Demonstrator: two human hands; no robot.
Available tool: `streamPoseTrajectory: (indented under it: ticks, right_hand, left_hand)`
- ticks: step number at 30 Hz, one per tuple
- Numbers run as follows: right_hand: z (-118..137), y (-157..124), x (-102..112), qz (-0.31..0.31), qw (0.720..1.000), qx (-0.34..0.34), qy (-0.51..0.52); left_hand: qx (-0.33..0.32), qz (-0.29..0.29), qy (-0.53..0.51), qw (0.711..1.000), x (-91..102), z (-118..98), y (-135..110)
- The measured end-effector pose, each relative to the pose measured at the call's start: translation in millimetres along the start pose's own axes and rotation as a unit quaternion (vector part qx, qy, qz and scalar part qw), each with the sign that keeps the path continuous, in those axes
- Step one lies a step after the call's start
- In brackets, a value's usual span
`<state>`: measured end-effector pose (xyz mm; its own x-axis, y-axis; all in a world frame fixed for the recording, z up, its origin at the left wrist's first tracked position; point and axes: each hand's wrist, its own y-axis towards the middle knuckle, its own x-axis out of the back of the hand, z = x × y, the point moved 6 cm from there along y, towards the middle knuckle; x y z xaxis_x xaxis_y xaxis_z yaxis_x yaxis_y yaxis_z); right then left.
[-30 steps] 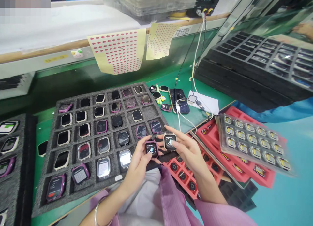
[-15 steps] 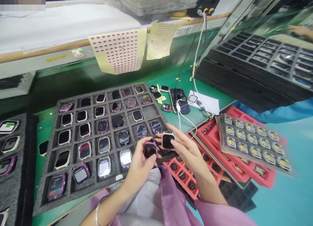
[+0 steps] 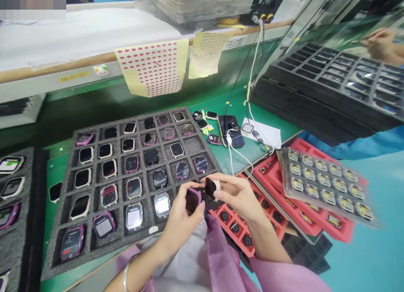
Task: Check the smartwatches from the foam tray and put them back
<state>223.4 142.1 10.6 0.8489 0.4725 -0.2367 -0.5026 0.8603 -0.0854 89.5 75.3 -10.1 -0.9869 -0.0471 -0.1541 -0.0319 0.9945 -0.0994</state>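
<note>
Between the thumb and fingers of my left hand [image 3: 183,214] is a purple smartwatch case [image 3: 192,199] with a dark screen. My right hand [image 3: 236,195] pinches a cream smartwatch case [image 3: 211,187], its dark screen tilted toward the left. The two watches are close together above the near right corner of a grey foam tray [image 3: 121,195]. In that tray's compartments lie several strapless watches in purple, cream and black, some with lit screens, such as the cream one [image 3: 134,216] near the front.
Red trays [image 3: 315,224] and a clear blister tray [image 3: 328,182] sit at the right. Behind them stand stacked black trays [image 3: 293,102], with another person's hands [image 3: 381,43] beyond. A phone [image 3: 231,132] and white cables lie on the green table. Another foam tray [image 3: 28,241] is at left.
My right hand has turned the cream watch, so its screen now faces left rather than up. The purple watch has tilted slightly in my left hand, and the other person's hands have moved further into view.
</note>
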Motion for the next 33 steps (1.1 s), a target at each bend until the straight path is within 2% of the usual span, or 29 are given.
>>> streamPoseTrajectory:
  ticks: [6, 16, 22, 29, 33]
  right_hand:
    - [0, 0, -2, 0.011, 0.999, -0.007, 0.031]
    - [-1, -3, 1, -0.008, 1.0, -0.006, 0.005]
    - [2, -4, -3, 0.01, 1.0, 0.001, 0.017]
    - [1, -4, -4, 0.024, 0.999, 0.004, 0.025]
    - [2, -4, -5, 0.04, 0.999, 0.017, 0.02]
  left_hand:
    - [-0.006, 0.002, -0.026, 1.0, -3.7, -2, 1]
    - [0.001, 0.007, -0.01, 1.0, -2.1, -4, -1]
    - [0.011, -0.052, -0.031, 0.998, -3.5, -8, -4]
    - [0.025, -0.035, -0.035, 0.998, -4.2, -4, -4]
    - [0.003, -0.004, -0.011, 1.0, -3.4, -7, -3]
